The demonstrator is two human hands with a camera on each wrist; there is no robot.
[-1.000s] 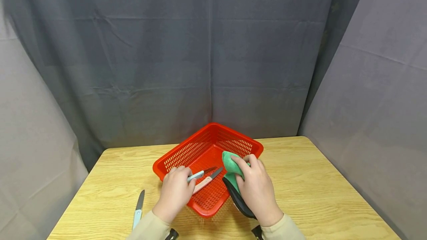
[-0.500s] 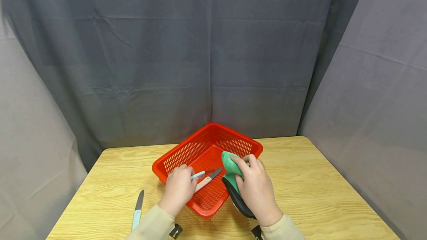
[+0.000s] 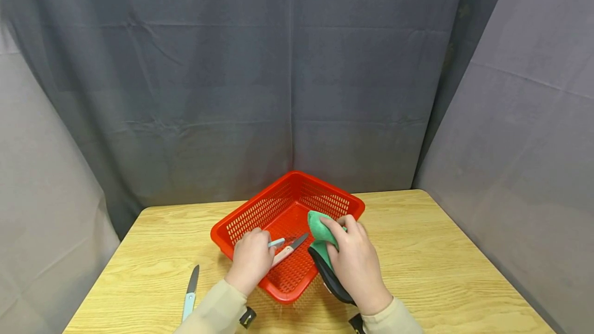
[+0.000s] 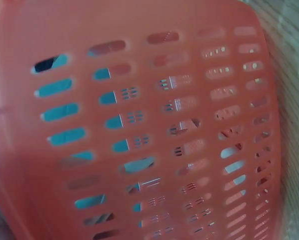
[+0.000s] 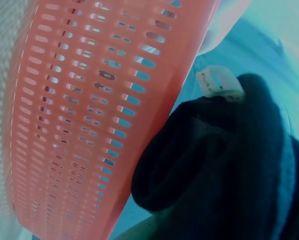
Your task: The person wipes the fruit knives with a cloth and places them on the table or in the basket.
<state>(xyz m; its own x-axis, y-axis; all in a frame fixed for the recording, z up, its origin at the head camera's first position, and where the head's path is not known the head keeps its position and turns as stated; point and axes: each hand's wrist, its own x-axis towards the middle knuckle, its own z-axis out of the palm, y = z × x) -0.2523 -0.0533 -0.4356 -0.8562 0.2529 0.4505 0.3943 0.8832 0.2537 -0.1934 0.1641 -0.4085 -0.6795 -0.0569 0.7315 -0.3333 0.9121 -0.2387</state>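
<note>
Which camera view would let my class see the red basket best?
The head view. It shows the red basket from above, with much of its rim, inner walls and floor, though the left hand and green cloth cover parts. Each wrist view shows only slotted parts of it up close, cut off by the frame.

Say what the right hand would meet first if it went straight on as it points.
Probably the far wall of the red basket; depth is unclear, so the right hand might pass above.

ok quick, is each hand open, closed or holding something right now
Left hand: closed, holding a blue-handled knife.
Right hand: closed, holding the green cloth.
</note>
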